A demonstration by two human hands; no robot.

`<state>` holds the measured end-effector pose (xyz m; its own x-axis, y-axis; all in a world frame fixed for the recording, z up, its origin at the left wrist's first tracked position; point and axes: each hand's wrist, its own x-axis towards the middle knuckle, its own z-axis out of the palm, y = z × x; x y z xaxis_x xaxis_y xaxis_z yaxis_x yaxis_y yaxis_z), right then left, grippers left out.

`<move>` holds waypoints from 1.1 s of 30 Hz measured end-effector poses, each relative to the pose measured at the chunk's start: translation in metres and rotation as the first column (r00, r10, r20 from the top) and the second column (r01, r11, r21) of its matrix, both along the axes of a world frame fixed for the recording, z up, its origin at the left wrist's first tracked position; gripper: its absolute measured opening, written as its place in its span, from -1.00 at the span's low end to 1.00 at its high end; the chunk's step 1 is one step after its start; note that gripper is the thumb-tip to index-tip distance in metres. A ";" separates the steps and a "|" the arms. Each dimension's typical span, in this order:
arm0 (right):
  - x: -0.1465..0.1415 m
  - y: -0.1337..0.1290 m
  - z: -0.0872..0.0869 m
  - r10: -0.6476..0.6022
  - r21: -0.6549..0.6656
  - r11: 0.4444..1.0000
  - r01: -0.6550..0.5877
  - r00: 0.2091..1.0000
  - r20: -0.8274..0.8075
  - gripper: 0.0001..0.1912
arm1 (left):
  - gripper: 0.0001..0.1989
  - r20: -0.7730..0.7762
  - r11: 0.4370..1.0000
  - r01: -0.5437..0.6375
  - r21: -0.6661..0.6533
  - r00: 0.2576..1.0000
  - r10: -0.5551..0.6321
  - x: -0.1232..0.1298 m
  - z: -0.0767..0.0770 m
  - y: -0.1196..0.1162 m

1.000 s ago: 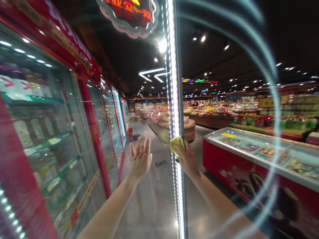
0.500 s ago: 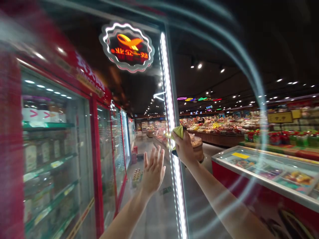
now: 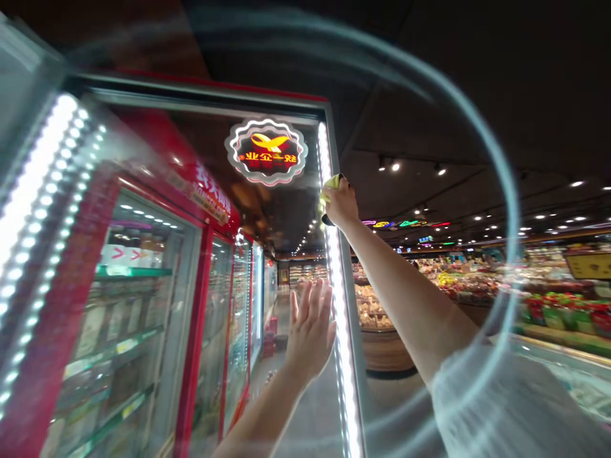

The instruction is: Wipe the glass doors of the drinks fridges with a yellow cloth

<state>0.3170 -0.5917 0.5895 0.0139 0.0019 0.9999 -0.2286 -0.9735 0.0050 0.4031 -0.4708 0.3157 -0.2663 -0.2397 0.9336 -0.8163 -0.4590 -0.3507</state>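
A glass cooler door (image 3: 205,95), framed in metal, stands in front of me with a bright LED strip (image 3: 337,280) down its right side. Around that right edge my right hand (image 3: 342,202) is closed on a yellow-green cloth (image 3: 331,186), pressing it against the strip's upper part. Something dark shows below the cloth; I cannot make out what it is. My left hand (image 3: 310,331) is open, its fingers stretched upward and its palm toward the glass, just left of the strip. A lit sign (image 3: 267,151) with mirrored lettering hangs in the door's upper part.
Red drink coolers (image 3: 193,337) with bottles on shelves line the left. Another LED strip (image 3: 38,191) glows at far left. Beyond the door stand a round wooden display (image 3: 386,350), produce stands (image 3: 449,280) and a chest freezer (image 3: 563,362) at right.
My right hand has slid the cloth upward along the LED strip. My view has tilted up and shows the door's top edge. The left hand stays open near the glass.
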 end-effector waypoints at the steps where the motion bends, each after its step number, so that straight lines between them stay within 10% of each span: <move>1: 0.001 -0.003 0.005 0.030 0.009 1.000 -0.030 0.999 0.014 -0.53 | -0.16 -0.007 1.000 0.004 -0.005 1.000 -0.004 0.000 0.001 0.001; 4: 0.005 -0.015 -0.008 0.103 0.019 0.994 -0.104 0.993 0.049 -0.52 | -0.15 -0.039 1.000 0.014 -0.002 0.999 -0.014 0.003 -0.002 0.003; 8: 0.010 -0.031 -0.071 0.191 -0.035 0.981 -0.189 0.976 0.104 -0.51 | -0.14 -0.091 0.998 0.048 0.040 0.995 -0.045 0.008 -0.014 0.007; 16: 0.000 -0.026 -0.233 0.271 0.034 0.961 -0.276 0.957 0.099 -0.55 | -0.19 -0.167 0.991 0.087 0.102 0.983 -0.070 0.008 -0.037 0.013; 25: -0.008 -0.018 -0.458 0.379 0.238 0.894 -0.379 0.924 0.048 -0.52 | -0.23 -0.233 0.981 0.063 0.181 0.972 -0.019 0.003 -0.083 0.013; 28: -0.007 -0.025 -0.450 0.482 0.278 0.833 -0.478 0.874 0.059 -0.41 | -0.24 -0.213 0.973 0.048 0.228 0.977 0.001 -0.005 -0.093 0.009; 33: 0.000 -0.046 -0.340 0.738 0.296 0.597 -0.746 0.655 0.161 -0.37 | -0.23 -0.210 0.969 0.040 0.243 0.978 0.012 -0.020 -0.104 0.003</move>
<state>0.3170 -0.6373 0.2497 0.1298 -0.3026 0.9442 0.5766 -0.7516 -0.3202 0.3831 -0.4677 0.2115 -0.0776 -0.4649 0.8819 -0.8888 -0.3684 -0.2725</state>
